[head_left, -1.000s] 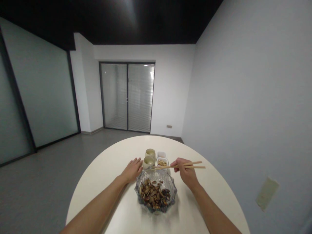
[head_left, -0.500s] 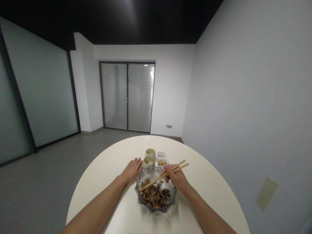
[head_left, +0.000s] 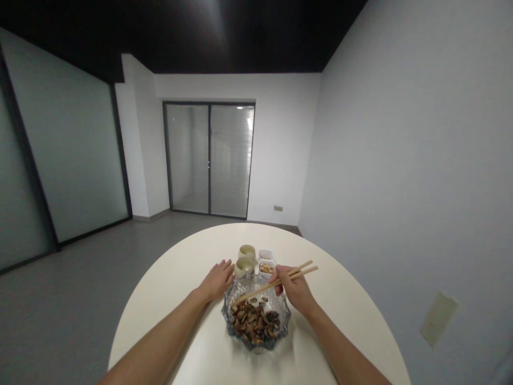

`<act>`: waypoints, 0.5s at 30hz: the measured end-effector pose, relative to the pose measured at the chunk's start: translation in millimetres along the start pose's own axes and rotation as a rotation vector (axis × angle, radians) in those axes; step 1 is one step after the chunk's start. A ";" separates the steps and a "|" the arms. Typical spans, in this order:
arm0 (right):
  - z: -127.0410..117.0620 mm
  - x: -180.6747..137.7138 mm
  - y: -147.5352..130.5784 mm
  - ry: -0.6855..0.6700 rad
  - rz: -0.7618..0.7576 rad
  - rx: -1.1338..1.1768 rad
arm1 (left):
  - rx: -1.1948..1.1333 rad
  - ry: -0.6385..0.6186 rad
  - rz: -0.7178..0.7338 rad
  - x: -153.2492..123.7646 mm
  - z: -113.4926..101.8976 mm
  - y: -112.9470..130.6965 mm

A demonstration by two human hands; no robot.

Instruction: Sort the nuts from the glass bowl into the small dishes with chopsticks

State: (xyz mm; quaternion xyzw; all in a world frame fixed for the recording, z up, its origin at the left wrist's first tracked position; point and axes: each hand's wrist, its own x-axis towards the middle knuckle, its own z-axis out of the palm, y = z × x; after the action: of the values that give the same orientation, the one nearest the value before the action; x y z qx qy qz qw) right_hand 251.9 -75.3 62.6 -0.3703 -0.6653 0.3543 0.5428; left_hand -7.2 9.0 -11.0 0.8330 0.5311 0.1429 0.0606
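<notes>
My right hand (head_left: 294, 289) holds a pair of wooden chopsticks (head_left: 264, 286), whose tips reach across a cut-glass bowl (head_left: 256, 345) to its left side. I cannot tell whether anything lies between the tips. Dark striped sunflower seeds (head_left: 254, 322) fill the bottom of the bowl. My left hand (head_left: 218, 280) lies open and palm down on the round white table (head_left: 320, 321), just beside the bowl's left rim. Beyond the bowl stand two small cream cups (head_left: 244, 267) and two small white dishes (head_left: 267, 268), one holding nuts.
The table's curved edge runs around the bowl and my forearms, with a grey floor beyond it. A white wall (head_left: 380, 160) stands to the right, frosted glass panels (head_left: 72, 149) to the left, and glass doors with blinds (head_left: 209, 160) at the far end.
My right hand has swung in from the right, turning the chopsticks from outside the bowl to across it, tips now low on its left side. My left hand has not moved.
</notes>
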 end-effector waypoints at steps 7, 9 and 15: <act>-28.0 9.9 -6.7 0.303 -0.109 -0.043 | 0.035 -0.025 0.002 -3.9 -5.5 1.4; -37.0 12.6 -5.1 0.368 -0.122 -0.048 | 0.033 -0.023 -0.003 -4.6 -6.2 1.8; -52.9 15.4 3.8 0.441 -0.070 -0.120 | 0.017 -0.018 -0.007 -6.3 -6.7 2.3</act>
State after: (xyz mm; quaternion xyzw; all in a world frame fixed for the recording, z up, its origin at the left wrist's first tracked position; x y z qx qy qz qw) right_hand 302.3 -56.3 74.9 -0.4470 -0.5630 0.2057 0.6640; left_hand -9.7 1.9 -5.2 0.8329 0.5346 0.1308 0.0587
